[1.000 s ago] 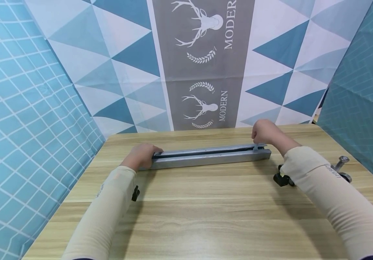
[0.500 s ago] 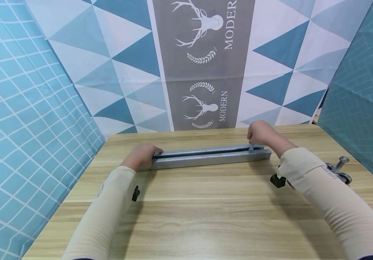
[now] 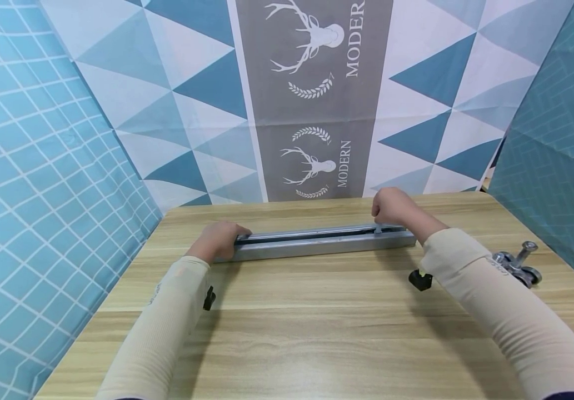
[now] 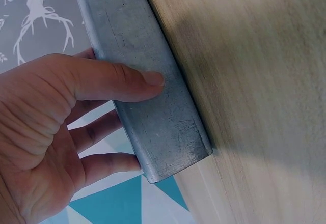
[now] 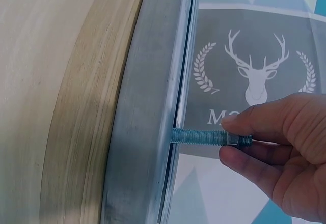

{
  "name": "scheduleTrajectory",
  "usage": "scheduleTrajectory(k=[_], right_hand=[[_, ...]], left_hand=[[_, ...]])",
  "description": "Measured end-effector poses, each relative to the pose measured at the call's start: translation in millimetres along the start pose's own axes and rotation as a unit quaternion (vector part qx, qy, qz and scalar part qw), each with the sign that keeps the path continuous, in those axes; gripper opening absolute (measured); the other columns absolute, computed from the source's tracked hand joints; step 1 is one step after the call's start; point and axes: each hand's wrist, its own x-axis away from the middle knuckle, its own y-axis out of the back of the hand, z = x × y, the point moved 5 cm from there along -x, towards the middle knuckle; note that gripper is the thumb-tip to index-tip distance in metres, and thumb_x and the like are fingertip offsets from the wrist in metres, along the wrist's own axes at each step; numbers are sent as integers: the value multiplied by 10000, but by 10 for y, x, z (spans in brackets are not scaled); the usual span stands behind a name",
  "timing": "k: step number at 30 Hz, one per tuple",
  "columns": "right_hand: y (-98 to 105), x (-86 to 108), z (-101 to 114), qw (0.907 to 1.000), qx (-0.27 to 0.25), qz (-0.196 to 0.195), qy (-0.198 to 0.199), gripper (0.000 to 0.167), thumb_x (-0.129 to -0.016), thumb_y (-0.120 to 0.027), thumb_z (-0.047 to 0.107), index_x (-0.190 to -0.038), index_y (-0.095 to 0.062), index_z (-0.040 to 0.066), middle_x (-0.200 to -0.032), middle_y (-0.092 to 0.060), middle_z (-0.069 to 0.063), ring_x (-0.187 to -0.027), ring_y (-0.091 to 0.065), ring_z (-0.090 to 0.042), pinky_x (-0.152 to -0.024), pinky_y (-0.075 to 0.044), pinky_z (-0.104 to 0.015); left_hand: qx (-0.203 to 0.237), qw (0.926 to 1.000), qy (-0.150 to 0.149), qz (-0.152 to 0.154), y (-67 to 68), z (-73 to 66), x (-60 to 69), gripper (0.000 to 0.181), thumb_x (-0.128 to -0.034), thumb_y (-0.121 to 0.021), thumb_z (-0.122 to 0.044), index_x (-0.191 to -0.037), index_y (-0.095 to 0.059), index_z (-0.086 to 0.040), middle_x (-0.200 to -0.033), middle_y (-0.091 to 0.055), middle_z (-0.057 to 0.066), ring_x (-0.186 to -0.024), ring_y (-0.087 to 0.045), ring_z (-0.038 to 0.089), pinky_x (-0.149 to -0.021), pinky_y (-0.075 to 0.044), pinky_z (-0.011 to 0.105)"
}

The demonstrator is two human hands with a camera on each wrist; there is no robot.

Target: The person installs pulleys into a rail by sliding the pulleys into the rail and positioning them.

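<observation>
A grey metal channel rail (image 3: 317,246) with a slot along its top lies across the far part of the table. My left hand (image 3: 219,240) grips its left end; in the left wrist view the thumb (image 4: 137,84) lies on the near face, the other fingers behind. Near the rail's right end, my right hand (image 3: 393,206) pinches a threaded bolt (image 5: 196,136) that stands out of the slot. A nut (image 5: 232,138) sits on the bolt between thumb and fingers. Whatever the bolt joins inside the rail is hidden.
A metal roller trolley (image 3: 517,268) with an upright bolt lies at the right, partly behind the right sleeve (image 3: 467,272). A black part (image 3: 420,280) lies below the right wrist, another small black piece (image 3: 209,299) beside the left sleeve. Printed cloth (image 3: 312,100) hangs behind the wooden table (image 3: 317,333).
My right hand has moved left along the rail with the bolt, which now stands farther from the right end. The left hand and the rail have stayed in place.
</observation>
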Motion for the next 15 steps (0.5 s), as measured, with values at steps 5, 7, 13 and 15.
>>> scheduleTrajectory(k=[5, 7, 13, 15], right_hand=[[-21, -34, 33, 10000, 27, 9, -20, 456, -730, -589, -98, -466, -334, 173, -488, -218, 68, -494, -182, -119, -499, -222, -280], [-30, -42, 48, 10000, 28, 34, -32, 456, -740, -600, -93, -467, -346, 169, -490, -222, 67, -492, -185, -119, -496, -227, -279], [-54, -60, 83, 10000, -1, 59, -45, 467, -761, -614, -87, -463, -359, 166, -492, -215, 65, -489, -181, -120, -489, -231, -276], [-62, -65, 94, 10000, -19, 59, -40, 474, -759, -606, -93, -464, -339, 166, -498, -199, 61, -493, -167, -124, -489, -215, -278]], left_hand=[[-3, 10000, -6, -7, 7, -3, 0, 643, -778, -608, 110, -1331, -630, -216, -1224, -653, 82, -1019, -613, 253, -700, -481, 384], [-6, 10000, -8, -5, 9, -5, -1, 647, -777, -603, 113, -1333, -629, -218, -1224, -652, 84, -1004, -613, 248, -676, -464, 374], [2, 10000, -4, -3, -1, 3, 1, 656, -768, -604, 120, -1330, -631, -216, -1225, -653, 82, -1003, -612, 246, -684, -464, 376], [15, 10000, -5, 6, -2, 5, 7, 658, -763, -607, 123, -1328, -633, -214, -1222, -654, 82, -1002, -611, 246, -701, -473, 384]])
